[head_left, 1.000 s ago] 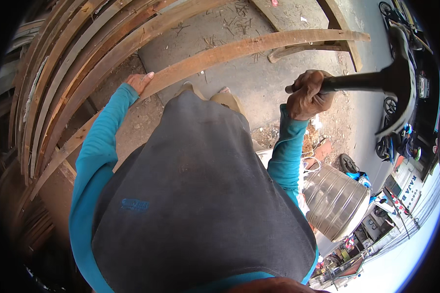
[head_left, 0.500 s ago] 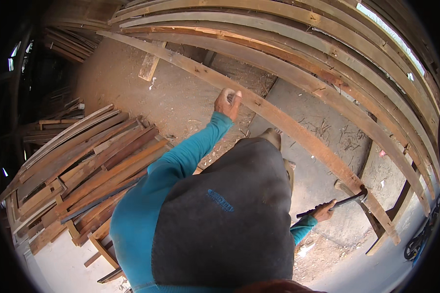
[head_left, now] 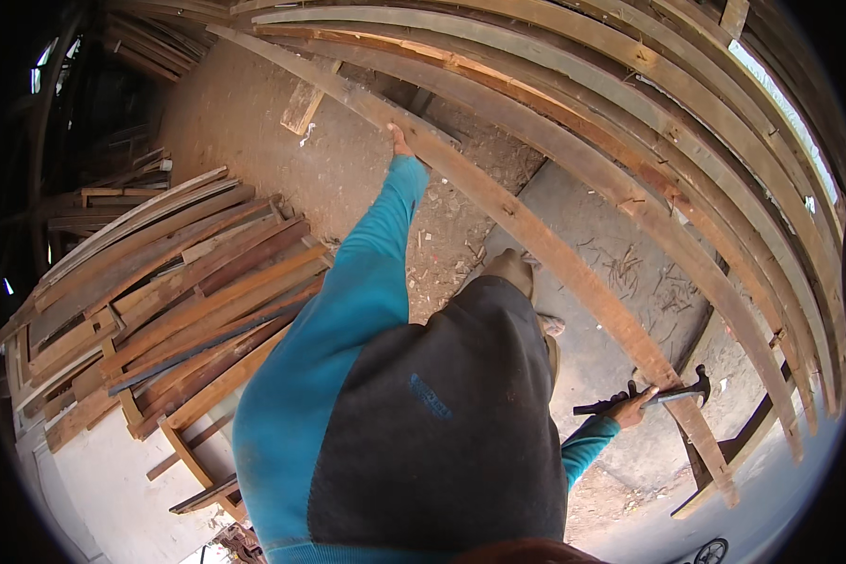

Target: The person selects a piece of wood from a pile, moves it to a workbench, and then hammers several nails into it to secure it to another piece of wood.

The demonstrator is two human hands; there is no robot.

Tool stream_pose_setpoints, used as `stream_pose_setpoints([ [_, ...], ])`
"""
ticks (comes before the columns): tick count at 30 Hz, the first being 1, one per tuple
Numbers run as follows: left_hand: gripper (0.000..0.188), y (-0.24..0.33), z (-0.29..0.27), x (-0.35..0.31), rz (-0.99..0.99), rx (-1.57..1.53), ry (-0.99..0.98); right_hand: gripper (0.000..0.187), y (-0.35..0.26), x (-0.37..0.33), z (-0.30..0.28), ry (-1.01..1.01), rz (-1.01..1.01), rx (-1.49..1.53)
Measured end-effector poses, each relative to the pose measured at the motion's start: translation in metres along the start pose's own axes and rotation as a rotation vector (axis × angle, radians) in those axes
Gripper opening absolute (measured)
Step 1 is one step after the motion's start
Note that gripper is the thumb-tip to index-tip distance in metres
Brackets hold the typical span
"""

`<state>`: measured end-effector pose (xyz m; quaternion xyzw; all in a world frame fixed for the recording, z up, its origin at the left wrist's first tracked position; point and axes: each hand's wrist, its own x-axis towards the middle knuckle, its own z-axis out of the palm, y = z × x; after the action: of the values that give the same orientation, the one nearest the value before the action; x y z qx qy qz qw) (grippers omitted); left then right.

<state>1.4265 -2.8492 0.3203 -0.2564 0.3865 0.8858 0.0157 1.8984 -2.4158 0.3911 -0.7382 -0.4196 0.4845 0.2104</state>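
Observation:
A long brown wooden plank point(head_left: 545, 240) runs diagonally from the far left to the near right. My left hand point(head_left: 400, 143) grips its near edge toward the far end, the arm stretched out; most of its fingers are hidden by the plank. In my right hand point(head_left: 627, 408) is a claw hammer point(head_left: 675, 395), held by its dark handle. The hammer lies across the near-right part of the plank, its head just past the far edge. My right fingers are close to the plank's near edge, and I cannot tell whether they touch it.
Several long planks point(head_left: 620, 193) with nails sticking out lie beyond, roughly alongside. A stack of mixed boards point(head_left: 188, 291) fills the left. Bent nails or scraps point(head_left: 663, 282) litter the grey floor slab. A short board point(head_left: 303, 105) lies near the far end. My feet point(head_left: 550, 325) are beside the plank.
My left hand has moved farther out along the plank and taken hold of its edge. The hammer's head has shifted from on the plank to beyond its far edge. The view has turned slightly.

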Motion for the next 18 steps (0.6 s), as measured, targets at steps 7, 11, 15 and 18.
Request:
stream_pose_setpoints([
  [7, 0.101, -0.01, 0.023, -0.021, 0.068, 0.309, 0.232, 0.085, 0.007, 0.016, -0.025, 0.047, -0.045, 0.07],
  [11, 0.1, -0.047, -0.014, -0.053, 0.001, 0.334, 0.215, 0.071, -0.01, 0.046, -0.043, 0.034, 0.001, 0.038],
  [15, 0.101, -0.069, -0.035, -0.073, 0.161, 0.464, 0.136, 0.057, -0.005, 0.081, -0.048, -0.033, 0.027, 0.119],
  [18, 0.101, -0.06, -0.037, -0.073, 0.081, 0.601, 0.06, 0.055, 0.0, 0.082, -0.051, -0.014, 0.036, 0.07],
])
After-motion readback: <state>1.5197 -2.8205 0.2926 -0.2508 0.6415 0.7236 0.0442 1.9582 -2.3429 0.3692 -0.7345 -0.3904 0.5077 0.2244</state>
